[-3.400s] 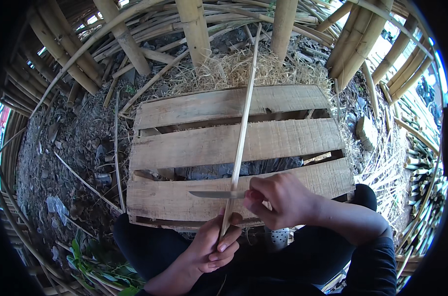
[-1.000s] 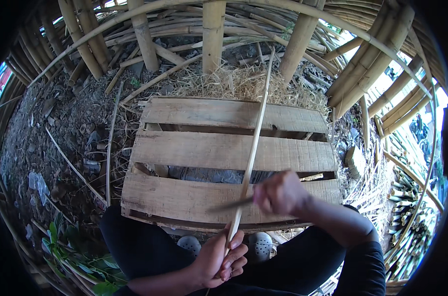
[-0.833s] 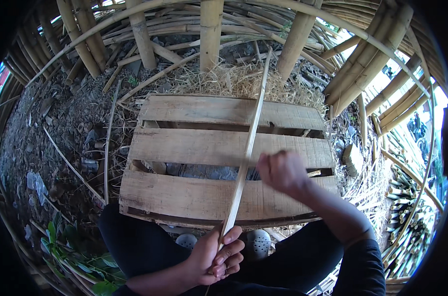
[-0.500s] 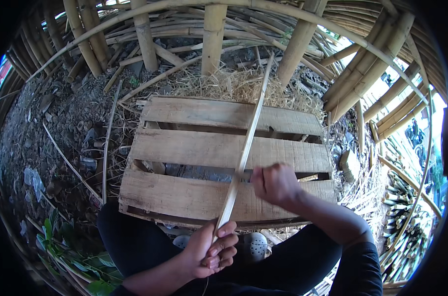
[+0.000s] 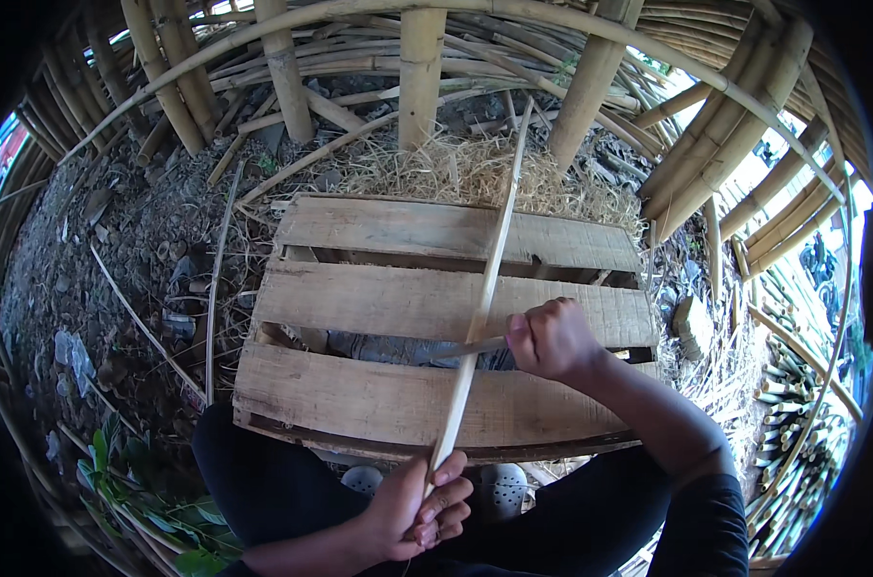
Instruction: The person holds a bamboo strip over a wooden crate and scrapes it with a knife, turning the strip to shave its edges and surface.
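A long pale bamboo strip slants across the slatted wooden crate, from near my body to beyond the crate's far edge. My left hand is closed around the strip's near end, just short of the crate's front edge. My right hand is a fist around a knife, its handle hidden by the fingers. The blade points left and lies across the strip, touching it near the middle slats.
Shavings are heaped beyond the crate, among upright bamboo posts. Cut bamboo pieces are piled at the right. Thin strips and leafy green twigs lie on the ground at the left.
My right hand has shifted slightly right and turned, and the knife blade shows plainly across the strip now. My left hand keeps its grip, a little lower in view.
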`<state>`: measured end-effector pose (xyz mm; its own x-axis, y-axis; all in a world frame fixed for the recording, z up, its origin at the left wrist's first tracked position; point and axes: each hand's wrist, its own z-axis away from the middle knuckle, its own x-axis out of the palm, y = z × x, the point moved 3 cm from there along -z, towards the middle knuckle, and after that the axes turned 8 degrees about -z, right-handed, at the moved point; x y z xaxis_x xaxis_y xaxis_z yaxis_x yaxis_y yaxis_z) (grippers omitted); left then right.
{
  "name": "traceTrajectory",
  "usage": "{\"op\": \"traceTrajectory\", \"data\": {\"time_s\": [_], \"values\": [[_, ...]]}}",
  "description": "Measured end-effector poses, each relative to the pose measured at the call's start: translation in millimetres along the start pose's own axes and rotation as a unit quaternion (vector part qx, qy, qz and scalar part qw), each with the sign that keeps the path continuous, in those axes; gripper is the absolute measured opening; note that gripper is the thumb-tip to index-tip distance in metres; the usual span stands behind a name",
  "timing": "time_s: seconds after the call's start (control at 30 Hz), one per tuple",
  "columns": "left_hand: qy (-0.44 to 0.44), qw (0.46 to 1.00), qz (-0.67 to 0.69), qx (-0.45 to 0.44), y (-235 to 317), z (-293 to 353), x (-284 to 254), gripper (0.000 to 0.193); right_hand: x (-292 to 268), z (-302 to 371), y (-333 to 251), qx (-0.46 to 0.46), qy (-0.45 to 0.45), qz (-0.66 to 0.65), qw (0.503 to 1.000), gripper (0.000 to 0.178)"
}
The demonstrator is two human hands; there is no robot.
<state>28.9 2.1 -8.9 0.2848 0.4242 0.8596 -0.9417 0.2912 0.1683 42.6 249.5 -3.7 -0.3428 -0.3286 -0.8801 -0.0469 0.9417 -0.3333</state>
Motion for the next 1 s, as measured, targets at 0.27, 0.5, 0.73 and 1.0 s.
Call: {"op": "traceTrajectory", "data": {"time_s": [0.27, 0.5, 0.73, 1.0], "values": [[0.02, 0.999, -0.035, -0.007, 0, 1, 4, 0.041, -6, -5, -22, -0.176, 0.074, 0.07, 0.979, 0.028], [0.078, 0.995, 0.059, -0.025, -9, 5, 8, 0.046, -4, 8, -43, -0.122, -0.02, -0.003, 0.992, 0.041], [0.068, 0.997, 0.041, -0.001, -5, 13, 12, 0.045, -5, 8, -44, -0.087, -0.042, 0.057, 0.994, 0.022], [0.062, 0.994, 0.084, -0.02, -11, 11, 5, 0.046, -1, -7, -24, 0.001, -0.023, 0.137, 0.99, 0.03]]}}
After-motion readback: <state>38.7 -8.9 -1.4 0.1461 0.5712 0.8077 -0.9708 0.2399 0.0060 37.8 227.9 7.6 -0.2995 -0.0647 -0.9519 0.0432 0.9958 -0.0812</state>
